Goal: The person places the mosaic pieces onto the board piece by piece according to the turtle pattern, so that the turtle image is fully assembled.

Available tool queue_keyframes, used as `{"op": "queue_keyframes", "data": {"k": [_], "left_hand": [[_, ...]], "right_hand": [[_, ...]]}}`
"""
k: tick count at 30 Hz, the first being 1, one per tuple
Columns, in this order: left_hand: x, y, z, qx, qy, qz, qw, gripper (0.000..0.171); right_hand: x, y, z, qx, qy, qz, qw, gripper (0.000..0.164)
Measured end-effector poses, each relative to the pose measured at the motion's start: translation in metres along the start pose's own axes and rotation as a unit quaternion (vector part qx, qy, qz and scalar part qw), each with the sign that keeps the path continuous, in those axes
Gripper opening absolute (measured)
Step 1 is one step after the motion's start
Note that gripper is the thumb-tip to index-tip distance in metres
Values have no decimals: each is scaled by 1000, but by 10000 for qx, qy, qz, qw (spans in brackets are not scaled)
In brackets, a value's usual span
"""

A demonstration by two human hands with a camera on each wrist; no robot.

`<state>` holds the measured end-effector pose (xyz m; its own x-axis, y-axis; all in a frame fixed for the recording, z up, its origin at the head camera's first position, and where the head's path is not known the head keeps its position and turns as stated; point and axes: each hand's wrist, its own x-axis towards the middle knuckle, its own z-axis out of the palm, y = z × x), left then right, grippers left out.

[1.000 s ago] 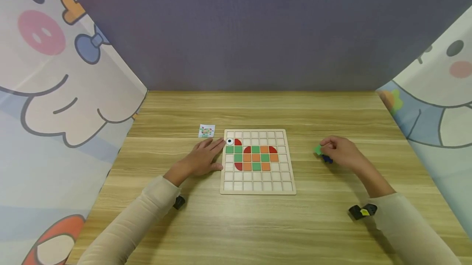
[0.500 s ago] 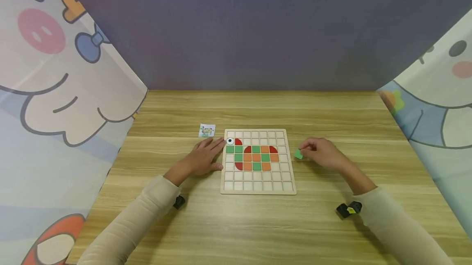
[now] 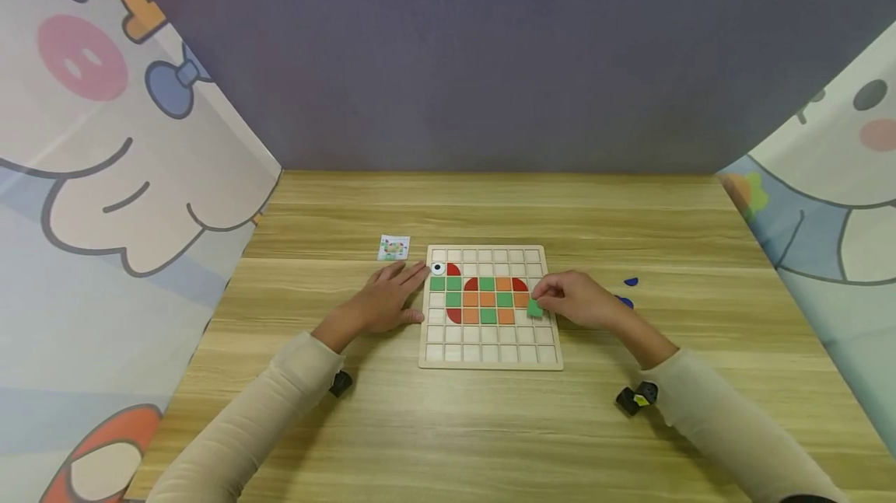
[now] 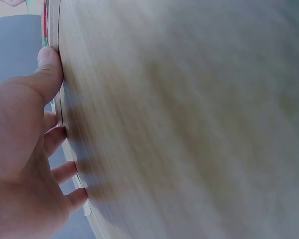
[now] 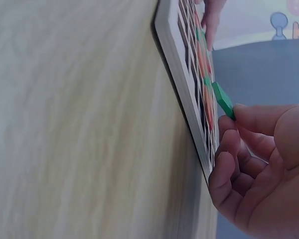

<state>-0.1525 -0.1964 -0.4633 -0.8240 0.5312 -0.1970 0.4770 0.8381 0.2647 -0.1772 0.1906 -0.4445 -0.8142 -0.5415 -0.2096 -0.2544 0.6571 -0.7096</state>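
A wooden grid board [image 3: 490, 361] lies on the table, with green, orange and red tiles and a round eye piece [image 3: 437, 269] set in its cells. The right hand [image 3: 575, 300] pinches a green square tile [image 3: 535, 309] between thumb and finger, over the right part of the board. In the right wrist view the same green tile [image 5: 223, 101] is tilted above the board's surface. At the board's left edge the left hand [image 3: 381, 302] rests with fingers spread and fairly straight, its thumb and fingertips touching the rim.
A small picture card [image 3: 393, 248] lies just beyond the left hand. Right of the right hand are dark blue pieces, a small one [image 3: 631, 281] and another [image 3: 625, 302] partly hidden by the hand. A dark panel [image 3: 490, 60] stands behind the wooden table [image 3: 483, 433].
My right hand has carried the green tile leftward from beside the blue pieces to above the board, uncovering those pieces. The left hand has stayed in place.
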Motion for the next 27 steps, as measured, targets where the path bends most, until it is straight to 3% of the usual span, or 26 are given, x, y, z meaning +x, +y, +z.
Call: {"op": "queue_keyframes", "data": {"k": [14,27], "left_hand": [[0,-2,1,5,66,59,10000,88],[1,-2,2,37,73,50,10000,88]], "right_hand": [[7,-12,12,-107,-240,-49,9996,13],[7,-15,15,-137,-162,-103,9997,8]]}}
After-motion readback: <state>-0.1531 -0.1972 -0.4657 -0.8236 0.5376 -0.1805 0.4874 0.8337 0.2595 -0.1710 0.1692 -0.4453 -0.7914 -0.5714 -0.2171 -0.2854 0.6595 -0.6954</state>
